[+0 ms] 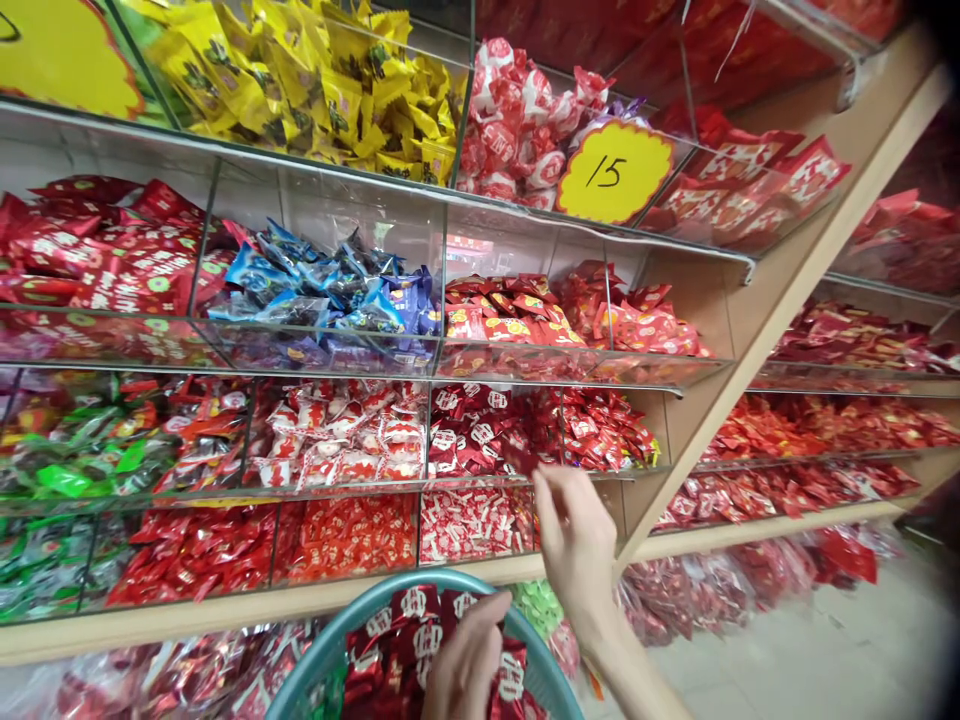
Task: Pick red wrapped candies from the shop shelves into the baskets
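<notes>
A teal round basket [300, 668] at the bottom holds dark red candy packets [415, 640] with white print and something green. My left hand [466, 662] is over these packets inside the rim, its fingers curled together; what lies under them is hidden. To the right, my right hand [577, 535] is raised before the shelf front, fingertips pressed together at a blurred dark red candy packet [520, 460]. Just behind it is a compartment of matching dark red packets [472, 428], with red-wrapped candies [604, 428] beside that.
Clear dividers split the shelves into bins: yellow packets [315, 85], blue packets [315, 280], white-and-red candies [341, 432], green ones [75, 465]. A yellow price tag [616, 170] reads 15. A wooden upright [757, 330] stands at right; bagged candies [720, 592] lie below on the floor side.
</notes>
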A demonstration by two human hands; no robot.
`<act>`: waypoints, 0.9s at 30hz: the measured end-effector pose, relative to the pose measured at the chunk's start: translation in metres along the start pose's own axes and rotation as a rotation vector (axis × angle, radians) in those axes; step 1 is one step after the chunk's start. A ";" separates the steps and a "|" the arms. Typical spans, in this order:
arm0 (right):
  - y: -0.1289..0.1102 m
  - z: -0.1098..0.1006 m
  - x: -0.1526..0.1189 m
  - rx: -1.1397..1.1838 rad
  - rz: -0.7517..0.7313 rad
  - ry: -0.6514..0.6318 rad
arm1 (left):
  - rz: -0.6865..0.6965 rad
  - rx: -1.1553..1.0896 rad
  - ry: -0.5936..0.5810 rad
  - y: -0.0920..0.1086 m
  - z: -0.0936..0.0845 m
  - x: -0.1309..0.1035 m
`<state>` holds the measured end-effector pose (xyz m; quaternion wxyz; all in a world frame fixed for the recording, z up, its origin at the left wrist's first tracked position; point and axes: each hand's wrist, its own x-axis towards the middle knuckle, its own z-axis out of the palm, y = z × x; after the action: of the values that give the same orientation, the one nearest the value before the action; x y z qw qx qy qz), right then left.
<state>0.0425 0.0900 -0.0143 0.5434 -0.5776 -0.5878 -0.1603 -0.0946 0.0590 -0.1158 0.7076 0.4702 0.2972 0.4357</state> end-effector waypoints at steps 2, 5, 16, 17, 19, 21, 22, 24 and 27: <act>-0.013 -0.009 -0.042 0.010 -0.126 -0.145 | -0.099 -0.154 -0.008 0.022 0.003 -0.001; -0.027 -0.011 -0.099 -0.008 -0.347 -0.316 | -0.369 -0.526 0.044 0.043 -0.001 -0.006; -0.036 -0.010 -0.193 0.605 0.759 -0.367 | -0.472 -0.415 0.150 0.013 -0.030 -0.035; -0.034 -0.010 -0.200 0.709 0.934 -0.393 | -0.467 -0.369 0.143 0.004 -0.026 -0.039; -0.030 -0.011 -0.215 0.884 1.209 -0.407 | -0.460 -0.237 0.127 -0.015 -0.014 -0.045; -0.025 -0.016 -0.226 0.998 1.367 -0.375 | -0.454 -0.086 0.115 -0.033 -0.003 -0.051; -0.022 -0.019 -0.230 1.033 1.410 -0.356 | -0.453 -0.022 0.115 -0.040 0.002 -0.054; -0.016 -0.029 -0.231 1.072 1.450 -0.338 | -0.450 0.071 0.120 -0.050 0.009 -0.058; -0.006 -0.047 -0.217 1.026 1.422 -0.375 | -0.427 0.112 0.099 -0.054 0.013 -0.062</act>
<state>0.0031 -0.0592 -0.1734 0.6006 -0.5080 -0.1696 0.5937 -0.0929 -0.0112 -0.1604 0.7412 0.4131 0.4480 0.2815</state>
